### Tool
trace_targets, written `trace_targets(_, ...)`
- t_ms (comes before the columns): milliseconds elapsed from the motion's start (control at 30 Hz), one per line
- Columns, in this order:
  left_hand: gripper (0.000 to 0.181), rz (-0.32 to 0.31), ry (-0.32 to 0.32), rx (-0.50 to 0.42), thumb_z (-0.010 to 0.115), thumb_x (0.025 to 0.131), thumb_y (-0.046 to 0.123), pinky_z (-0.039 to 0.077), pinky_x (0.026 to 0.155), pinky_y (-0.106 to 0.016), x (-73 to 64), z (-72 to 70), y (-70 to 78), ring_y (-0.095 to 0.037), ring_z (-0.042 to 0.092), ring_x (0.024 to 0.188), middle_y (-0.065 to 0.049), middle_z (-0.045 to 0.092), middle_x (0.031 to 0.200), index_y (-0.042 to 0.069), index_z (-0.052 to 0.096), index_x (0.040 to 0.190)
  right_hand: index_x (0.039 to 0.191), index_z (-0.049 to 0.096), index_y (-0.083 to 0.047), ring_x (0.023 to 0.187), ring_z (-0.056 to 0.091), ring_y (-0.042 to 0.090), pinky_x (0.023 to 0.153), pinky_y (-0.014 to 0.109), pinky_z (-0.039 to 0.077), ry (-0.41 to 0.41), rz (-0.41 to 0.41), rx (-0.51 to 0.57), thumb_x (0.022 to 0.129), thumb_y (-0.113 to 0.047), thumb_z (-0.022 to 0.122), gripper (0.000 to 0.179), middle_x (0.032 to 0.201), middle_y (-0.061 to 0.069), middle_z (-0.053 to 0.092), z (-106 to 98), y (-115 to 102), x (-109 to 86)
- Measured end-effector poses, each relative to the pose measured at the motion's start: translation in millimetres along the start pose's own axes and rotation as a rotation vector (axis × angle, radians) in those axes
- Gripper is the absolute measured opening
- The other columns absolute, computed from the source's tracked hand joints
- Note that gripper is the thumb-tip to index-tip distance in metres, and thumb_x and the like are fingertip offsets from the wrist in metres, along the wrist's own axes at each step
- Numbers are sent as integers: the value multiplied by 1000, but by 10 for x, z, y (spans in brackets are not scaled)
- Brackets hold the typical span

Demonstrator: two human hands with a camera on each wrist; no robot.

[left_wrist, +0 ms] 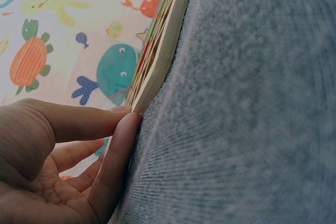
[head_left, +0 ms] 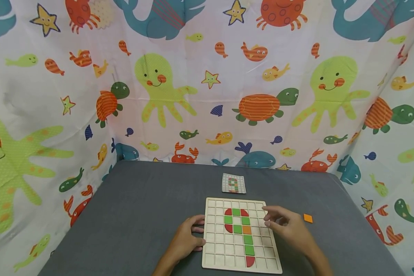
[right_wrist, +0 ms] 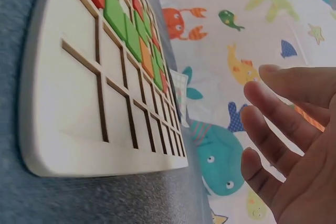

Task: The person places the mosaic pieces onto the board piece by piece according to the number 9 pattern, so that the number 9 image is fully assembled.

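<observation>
A square wooden grid board (head_left: 220, 260) lies flat on the grey table. Red quarter-round, green square and orange square pieces form a figure like a 9 on it; one green piece (head_left: 249, 250) sits low in the stem. My left hand (head_left: 184, 238) touches the board's left edge with thumb and fingertips, and the left wrist view shows those fingertips (left_wrist: 123, 124) against the wooden side. Over the right edge hovers my right hand (head_left: 288, 226), its fingers loosely bent and holding nothing. The right wrist view shows that hand (right_wrist: 294, 145) apart from the board.
A loose orange square piece (head_left: 308, 218) lies on the table right of my right hand. Behind the board is a small pattern card (head_left: 233, 183) with a similar coloured figure. A cloth printed with sea animals (head_left: 200, 134) hangs around the table (head_left: 151, 199).
</observation>
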State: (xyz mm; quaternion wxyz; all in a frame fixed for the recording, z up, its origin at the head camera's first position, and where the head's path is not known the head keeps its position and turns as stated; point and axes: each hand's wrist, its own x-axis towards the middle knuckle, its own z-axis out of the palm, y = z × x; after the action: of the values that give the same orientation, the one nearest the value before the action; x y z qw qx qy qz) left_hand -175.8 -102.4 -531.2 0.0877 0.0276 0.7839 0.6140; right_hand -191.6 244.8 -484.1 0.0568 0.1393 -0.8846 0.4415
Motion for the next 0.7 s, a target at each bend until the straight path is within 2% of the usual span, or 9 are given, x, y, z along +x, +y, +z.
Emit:
trace_targets(100, 75, 1, 0, -1, 80, 74, -18, 64, 58, -39, -2, -1, 1, -28, 65, 111, -16, 62, 133, 5, 62, 143, 128, 74, -14, 86, 66, 7, 74, 26, 55, 41, 16, -17, 95, -13, 80, 34, 96, -7, 75, -31, 20, 13)
trace_targets(367, 75, 1, -5, -9, 80, 74, -18, 64, 58, -39, -7, -8, 3, -28, 65, 111, -16, 62, 133, 4, 62, 143, 130, 73, -12, 92, 69, 3, 77, 28, 56, 148, -30, -36, 99, -21, 77, 33, 101, -3, 78, -161, 101, 32)
trace_targets(700, 75, 3, -2, -13, 81, 73, -17, 64, 58, -39, 0, -6, -3, -28, 65, 111, -16, 62, 133, 4, 62, 143, 131, 73, -13, 91, 69, 3, 78, 21, 56, 197, 16, -38, 101, -23, 74, 31, 102, 1, 78, -273, 317, 39)
